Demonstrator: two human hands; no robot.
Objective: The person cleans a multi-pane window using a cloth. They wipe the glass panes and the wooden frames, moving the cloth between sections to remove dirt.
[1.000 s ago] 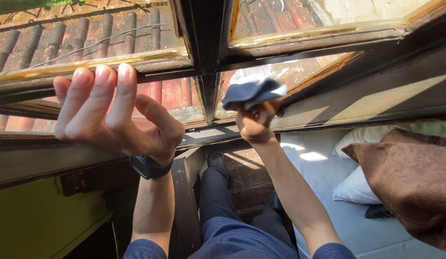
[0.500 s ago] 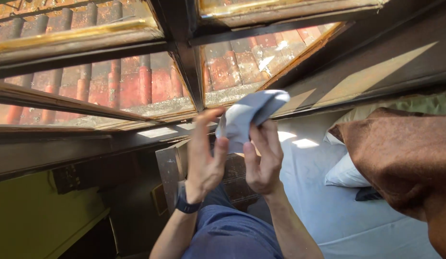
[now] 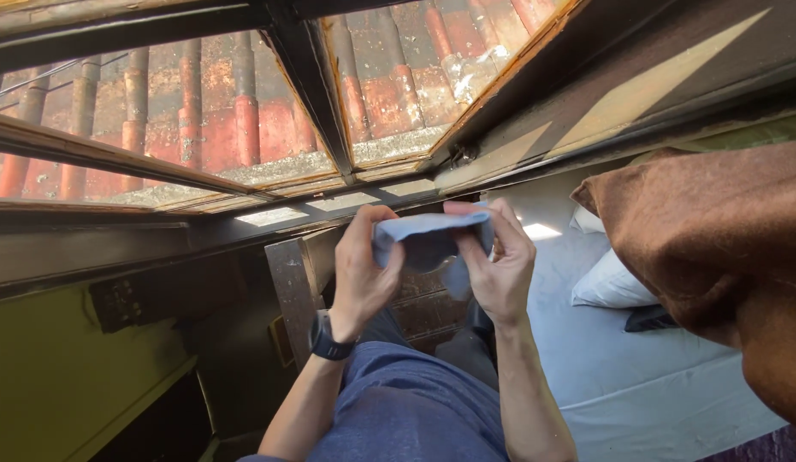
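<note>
Both of my hands hold a light blue cloth in front of my chest, below the window. My left hand, with a dark watch on its wrist, pinches the cloth's left end. My right hand grips the right end, thumb on top. The cloth is folded and stretched between them, its lower part hanging in a fold. Above stands a dark wooden window frame with dusty glass panes; a red tiled roof shows through them.
A brown blanket hangs at the right. Below it lies a bed with a pale sheet and a white pillow. A dark wooden sill runs along the left, with a yellow-green wall beneath.
My left hand came off the window pane and joined the right on the cloth. Both hands dropped from the glass down toward my chest, and the view tilted lower.
</note>
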